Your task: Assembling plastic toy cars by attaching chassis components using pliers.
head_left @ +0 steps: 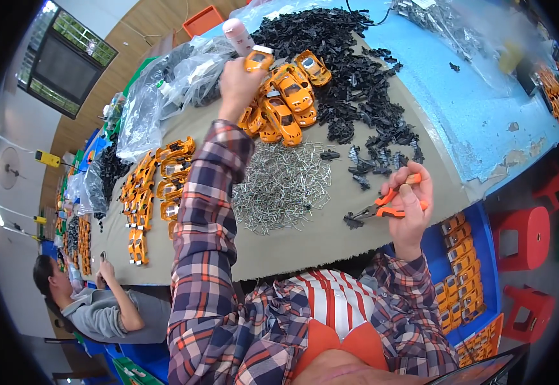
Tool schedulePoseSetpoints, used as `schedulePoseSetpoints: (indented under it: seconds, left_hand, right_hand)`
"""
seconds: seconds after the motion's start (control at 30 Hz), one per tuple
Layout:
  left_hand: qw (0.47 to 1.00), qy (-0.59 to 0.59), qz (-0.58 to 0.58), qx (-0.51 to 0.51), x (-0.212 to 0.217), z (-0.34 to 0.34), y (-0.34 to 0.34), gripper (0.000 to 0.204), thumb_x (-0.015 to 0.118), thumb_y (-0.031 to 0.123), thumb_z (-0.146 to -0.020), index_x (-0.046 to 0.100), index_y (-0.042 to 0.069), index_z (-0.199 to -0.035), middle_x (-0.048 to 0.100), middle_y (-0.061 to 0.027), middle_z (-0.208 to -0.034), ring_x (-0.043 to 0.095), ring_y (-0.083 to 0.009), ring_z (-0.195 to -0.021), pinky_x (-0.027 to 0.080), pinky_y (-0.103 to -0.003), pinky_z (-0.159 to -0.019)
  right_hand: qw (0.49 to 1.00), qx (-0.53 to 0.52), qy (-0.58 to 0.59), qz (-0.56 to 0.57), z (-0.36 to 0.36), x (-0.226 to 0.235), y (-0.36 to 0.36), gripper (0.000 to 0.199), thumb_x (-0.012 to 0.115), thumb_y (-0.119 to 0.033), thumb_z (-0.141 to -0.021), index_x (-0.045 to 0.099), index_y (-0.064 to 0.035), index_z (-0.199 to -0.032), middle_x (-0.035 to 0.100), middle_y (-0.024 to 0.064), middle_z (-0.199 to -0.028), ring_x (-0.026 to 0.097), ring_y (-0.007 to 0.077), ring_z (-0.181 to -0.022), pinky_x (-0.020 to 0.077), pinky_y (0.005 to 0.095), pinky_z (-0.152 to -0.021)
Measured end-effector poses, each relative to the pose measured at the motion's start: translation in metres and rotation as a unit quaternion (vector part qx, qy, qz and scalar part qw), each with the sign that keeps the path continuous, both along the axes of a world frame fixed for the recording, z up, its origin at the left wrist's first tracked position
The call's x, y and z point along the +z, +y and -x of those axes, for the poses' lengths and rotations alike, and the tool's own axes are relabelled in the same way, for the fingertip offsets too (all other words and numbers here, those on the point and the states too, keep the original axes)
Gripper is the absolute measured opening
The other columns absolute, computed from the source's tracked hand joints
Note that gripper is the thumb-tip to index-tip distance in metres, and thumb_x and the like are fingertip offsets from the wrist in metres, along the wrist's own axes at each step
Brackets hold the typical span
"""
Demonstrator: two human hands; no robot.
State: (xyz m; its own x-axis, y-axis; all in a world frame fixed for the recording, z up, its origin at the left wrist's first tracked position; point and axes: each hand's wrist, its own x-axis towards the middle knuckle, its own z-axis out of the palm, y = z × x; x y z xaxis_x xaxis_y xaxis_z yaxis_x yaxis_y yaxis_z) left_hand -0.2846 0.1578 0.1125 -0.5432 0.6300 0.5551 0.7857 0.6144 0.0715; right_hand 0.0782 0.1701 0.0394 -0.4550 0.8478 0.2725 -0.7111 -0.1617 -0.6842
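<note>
My left hand (238, 85) reaches to the far side of the table, its fingers closed on an orange toy car body (258, 60) at the edge of a pile of orange toy car bodies (287, 96). My right hand (413, 204) grips orange-handled pliers (385, 206) near the table's right front. At the tips of the pliers is a small black plastic part (352, 222); whether the jaws hold it I cannot tell. Between the hands lies a heap of thin bent metal wires (279, 186). Several loose black parts (382, 154) lie beyond the pliers.
A large heap of black parts (318, 29) covers the table's far side, beside a pink bottle (237, 35) and clear plastic bags (157, 96). Rows of orange car bodies (139, 192) stand left. A blue crate (491, 256) and red stools (522, 237) are at right. Another person (100, 295) sits left.
</note>
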Motion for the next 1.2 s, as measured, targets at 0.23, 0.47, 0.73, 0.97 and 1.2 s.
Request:
schedulePoseSetpoints:
  seconds: [0.23, 0.47, 0.73, 0.97, 1.2]
  left_hand:
    - [0.918, -0.351, -0.175, -0.067, 0.011, 0.045, -0.044, 0.047, 0.073, 0.026, -0.064, 0.062, 0.003, -0.104, 0.059, -0.0125, -0.095, 0.058, -0.0236, -0.087, 0.047, -0.034, -0.077]
    - [0.979, -0.122, -0.142, -0.084, -0.008, 0.046, -0.077, 0.049, 0.073, 0.026, -0.068, 0.059, 0.0, -0.108, 0.06, -0.0123, -0.096, 0.059, -0.0198, -0.085, 0.047, -0.03, -0.075]
    - [0.793, -0.464, -0.393, -0.039, -0.058, 0.083, -0.157, 0.039, 0.067, 0.023, -0.077, 0.059, 0.002, -0.109, 0.061, -0.0117, -0.103, 0.059, -0.0235, -0.094, 0.047, -0.037, -0.082]
    - [0.446, -0.692, -0.56, -0.092, -0.07, 0.055, -0.223, 0.029, 0.057, 0.021, -0.086, 0.057, 0.008, -0.112, 0.061, -0.0078, -0.108, 0.059, -0.0228, -0.098, 0.046, -0.042, -0.088]
    - [0.33, -0.737, -0.572, -0.142, -0.057, -0.01, -0.25, 0.03, 0.054, 0.023, -0.087, 0.056, 0.008, -0.113, 0.06, -0.0069, -0.112, 0.057, -0.0224, -0.102, 0.044, -0.042, -0.091]
  right_hand:
    - [1.0, 0.001, -0.005, -0.001, 0.001, -0.002, 0.006, 0.036, 0.051, -0.009, -0.085, 0.042, -0.0022, -0.119, 0.045, 0.0062, -0.095, 0.044, 0.0156, -0.084, 0.0423, 0.0314, -0.073]
    - [1.0, -0.005, -0.011, -0.013, -0.001, -0.002, 0.0, 0.035, 0.05, -0.007, -0.085, 0.042, -0.0017, -0.119, 0.046, 0.0064, -0.096, 0.045, 0.0157, -0.085, 0.0429, 0.0316, -0.074]
    - [0.999, -0.005, -0.02, -0.03, 0.002, 0.0, -0.003, 0.035, 0.048, -0.005, -0.085, 0.043, -0.0011, -0.12, 0.048, 0.007, -0.098, 0.046, 0.0159, -0.087, 0.0441, 0.0334, -0.076]
    - [0.998, 0.018, -0.05, -0.038, 0.012, 0.001, 0.002, 0.034, 0.048, -0.006, -0.087, 0.043, -0.0005, -0.119, 0.049, 0.007, -0.098, 0.047, 0.0161, -0.088, 0.0444, 0.0344, -0.077]
    - [0.993, 0.028, -0.109, -0.025, 0.034, 0.012, 0.001, 0.033, 0.048, -0.007, -0.088, 0.043, 0.0003, -0.119, 0.048, 0.0062, -0.094, 0.046, 0.0153, -0.082, 0.0431, 0.0313, -0.069]
